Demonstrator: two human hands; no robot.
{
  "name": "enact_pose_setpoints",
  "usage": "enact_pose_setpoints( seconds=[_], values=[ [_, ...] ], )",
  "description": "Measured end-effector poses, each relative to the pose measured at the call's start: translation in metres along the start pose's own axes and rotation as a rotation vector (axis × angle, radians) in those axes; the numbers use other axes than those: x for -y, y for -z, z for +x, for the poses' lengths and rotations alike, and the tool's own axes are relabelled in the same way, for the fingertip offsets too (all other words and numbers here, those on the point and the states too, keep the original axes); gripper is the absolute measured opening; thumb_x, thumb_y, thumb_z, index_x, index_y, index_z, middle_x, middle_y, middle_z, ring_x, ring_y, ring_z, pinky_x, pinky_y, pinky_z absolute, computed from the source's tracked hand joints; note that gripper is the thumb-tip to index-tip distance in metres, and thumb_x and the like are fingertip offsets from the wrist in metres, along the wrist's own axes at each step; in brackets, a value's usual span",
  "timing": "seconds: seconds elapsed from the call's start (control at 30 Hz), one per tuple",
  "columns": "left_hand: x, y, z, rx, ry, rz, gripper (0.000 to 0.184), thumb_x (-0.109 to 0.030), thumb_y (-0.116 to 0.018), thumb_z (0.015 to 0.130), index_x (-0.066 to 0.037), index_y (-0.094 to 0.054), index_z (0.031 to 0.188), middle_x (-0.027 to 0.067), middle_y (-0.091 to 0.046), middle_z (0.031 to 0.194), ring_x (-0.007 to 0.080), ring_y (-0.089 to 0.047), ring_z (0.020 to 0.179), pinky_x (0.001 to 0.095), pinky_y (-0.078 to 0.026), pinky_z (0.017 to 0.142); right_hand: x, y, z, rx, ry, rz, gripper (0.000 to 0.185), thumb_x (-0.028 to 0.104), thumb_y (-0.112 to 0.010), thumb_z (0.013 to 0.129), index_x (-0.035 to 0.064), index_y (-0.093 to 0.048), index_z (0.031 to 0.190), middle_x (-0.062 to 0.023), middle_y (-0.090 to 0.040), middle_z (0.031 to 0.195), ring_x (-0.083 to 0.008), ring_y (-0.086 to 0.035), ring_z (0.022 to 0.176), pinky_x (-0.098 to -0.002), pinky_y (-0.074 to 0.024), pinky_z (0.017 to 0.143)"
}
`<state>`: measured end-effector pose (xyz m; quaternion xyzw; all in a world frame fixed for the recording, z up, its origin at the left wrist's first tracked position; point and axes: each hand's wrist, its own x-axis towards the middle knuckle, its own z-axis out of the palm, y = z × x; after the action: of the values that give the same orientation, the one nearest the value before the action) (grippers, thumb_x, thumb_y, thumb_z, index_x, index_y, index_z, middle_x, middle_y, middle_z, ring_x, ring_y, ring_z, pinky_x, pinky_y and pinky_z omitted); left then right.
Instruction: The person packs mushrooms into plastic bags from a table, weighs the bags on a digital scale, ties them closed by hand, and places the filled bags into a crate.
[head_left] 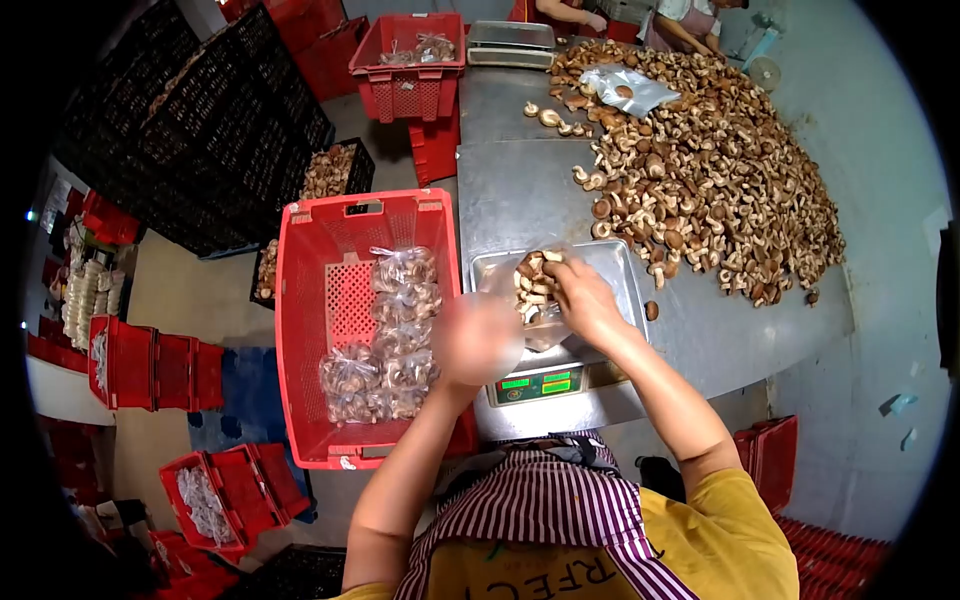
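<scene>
A clear plastic bag [541, 330] with brown-capped, pale-stemmed shiitake mushrooms [533, 285] in it rests on the steel pan of a digital scale [625, 290]. My right hand [585, 298] is at the bag's right side, its fingers curled over mushrooms at the opening. On the other side, my left hand [478, 338] is close against the bag. A blur covers it, so its fingers and any grip are hidden. Green digits are lit on the scale's display [538, 385]; the figures are too small to read.
A large heap of loose mushrooms [715, 170] covers the right of the steel table [520, 190], with a plastic bag [628, 90] on it. Left of the scale stands a red crate [292, 330] holding several filled bags [405, 300]. Black crates [220, 130] are stacked beyond. Two people work at the far end.
</scene>
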<state>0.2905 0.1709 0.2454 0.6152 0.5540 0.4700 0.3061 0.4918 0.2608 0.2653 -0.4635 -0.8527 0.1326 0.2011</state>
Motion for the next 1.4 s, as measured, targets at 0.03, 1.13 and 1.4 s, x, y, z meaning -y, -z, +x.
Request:
enact_pose_setpoints(
  seconds=[0.03,1.13,1.4],
  values=[
    [0.007,0.0,-0.007,-0.016,-0.02,-0.002,0.016,-0.01,-0.065,0.089,0.0,-0.061,0.101,-0.0048,-0.052,0.068,0.0035,-0.043,0.061,0.0221,-0.035,0.054,-0.015,-0.004,-0.006,-0.017,-0.02,-0.011,0.043,0.005,-0.065,0.082,0.0079,-0.056,0.124,-0.016,-0.057,0.114,-0.0359,-0.056,0.108,-0.0434,-0.0471,0.091],
    [0.001,0.005,-0.01,-0.071,0.045,-0.243,0.012,-0.008,-0.055,0.097,-0.001,-0.062,0.104,0.0005,-0.061,0.081,0.0037,-0.05,0.065,0.0168,-0.041,0.061,-0.026,0.006,0.022,0.125,-0.328,0.481,0.027,0.019,-0.06,0.079,0.0058,-0.068,0.102,-0.0121,-0.058,0.098,-0.0273,-0.06,0.094,-0.0353,-0.047,0.087],
    [-0.008,-0.001,-0.02,-0.021,0.228,-0.628,0.016,-0.007,-0.057,0.095,-0.001,-0.059,0.109,0.0003,-0.062,0.081,0.004,-0.052,0.064,0.0177,-0.042,0.06,-0.036,0.012,0.009,0.335,-0.505,1.095,0.026,0.014,-0.053,0.091,0.0028,-0.064,0.113,-0.0016,-0.064,0.091,-0.011,-0.059,0.081,-0.0236,-0.0478,0.073]
  ],
)
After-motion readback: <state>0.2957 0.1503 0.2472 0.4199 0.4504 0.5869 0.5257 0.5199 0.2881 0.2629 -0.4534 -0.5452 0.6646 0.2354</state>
